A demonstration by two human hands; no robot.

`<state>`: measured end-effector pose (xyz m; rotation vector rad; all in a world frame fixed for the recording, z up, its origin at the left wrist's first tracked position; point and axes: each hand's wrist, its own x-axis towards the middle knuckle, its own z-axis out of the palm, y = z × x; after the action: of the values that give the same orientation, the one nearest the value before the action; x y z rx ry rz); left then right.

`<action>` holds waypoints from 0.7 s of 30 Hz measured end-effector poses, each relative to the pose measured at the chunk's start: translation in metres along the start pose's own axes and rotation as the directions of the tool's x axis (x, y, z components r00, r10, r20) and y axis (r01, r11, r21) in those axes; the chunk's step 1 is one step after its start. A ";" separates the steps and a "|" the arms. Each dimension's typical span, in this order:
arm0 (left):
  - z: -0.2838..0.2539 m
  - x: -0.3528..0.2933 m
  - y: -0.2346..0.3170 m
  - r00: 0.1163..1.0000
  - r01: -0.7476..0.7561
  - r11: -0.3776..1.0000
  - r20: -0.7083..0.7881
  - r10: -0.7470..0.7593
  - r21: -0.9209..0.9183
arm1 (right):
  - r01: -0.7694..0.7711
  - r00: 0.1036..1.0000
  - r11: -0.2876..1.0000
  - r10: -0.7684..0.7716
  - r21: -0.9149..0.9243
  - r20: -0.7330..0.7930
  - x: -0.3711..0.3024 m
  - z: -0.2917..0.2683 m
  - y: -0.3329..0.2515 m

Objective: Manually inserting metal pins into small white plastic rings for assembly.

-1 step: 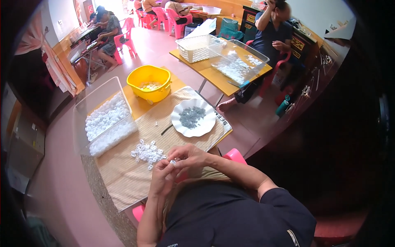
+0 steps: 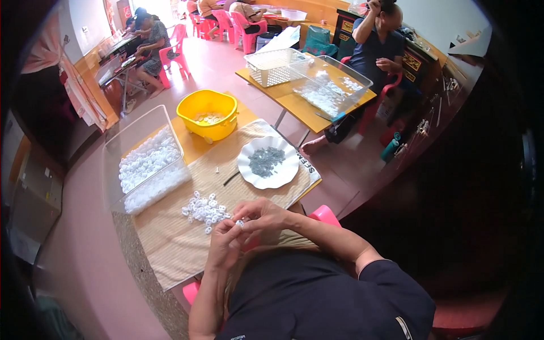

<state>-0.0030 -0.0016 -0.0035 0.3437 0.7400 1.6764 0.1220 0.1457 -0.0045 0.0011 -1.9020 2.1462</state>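
My left hand (image 2: 225,241) and my right hand (image 2: 263,215) meet close to my body at the table's near edge. Between their fingertips is a small white plastic piece (image 2: 239,223), pinched from both sides. Just beyond my left fingers lies a loose pile of small white plastic pieces with dark holes (image 2: 204,211). Farther off, a white wavy-rimmed plate (image 2: 288,169) carries a heap of small grey pieces (image 2: 266,162), too small to name. A thin black stick (image 2: 231,178) lies beside the plate, and a tiny white part (image 2: 217,169) stands alone on the cloth.
A clear bin (image 2: 177,139) full of white pieces stands at the left. Behind it is a yellow tub (image 2: 207,127) with pale pieces inside. A striped cloth (image 2: 170,249) covers my table. Across from me, a person (image 2: 374,51) sits by another table (image 2: 266,84) with bins.
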 end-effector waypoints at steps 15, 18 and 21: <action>-0.008 -0.003 0.001 0.999 0.034 0.999 0.022 -0.034 0.016 | 0.054 0.998 0.997 -0.054 -0.050 0.015 0.002 0.003 0.001; -0.010 -0.001 -0.001 0.999 0.031 0.999 0.022 -0.031 0.027 | 0.017 1.000 0.997 -0.016 -0.075 0.019 0.001 0.002 -0.003; -0.005 -0.002 0.001 0.999 0.042 0.999 0.005 -0.042 0.021 | -0.001 1.000 0.997 0.002 -0.072 0.015 0.001 0.000 -0.003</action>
<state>-0.0065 -0.0046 -0.0064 0.3451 0.7557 1.6289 0.1216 0.1458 -0.0010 0.0013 -1.9875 2.0833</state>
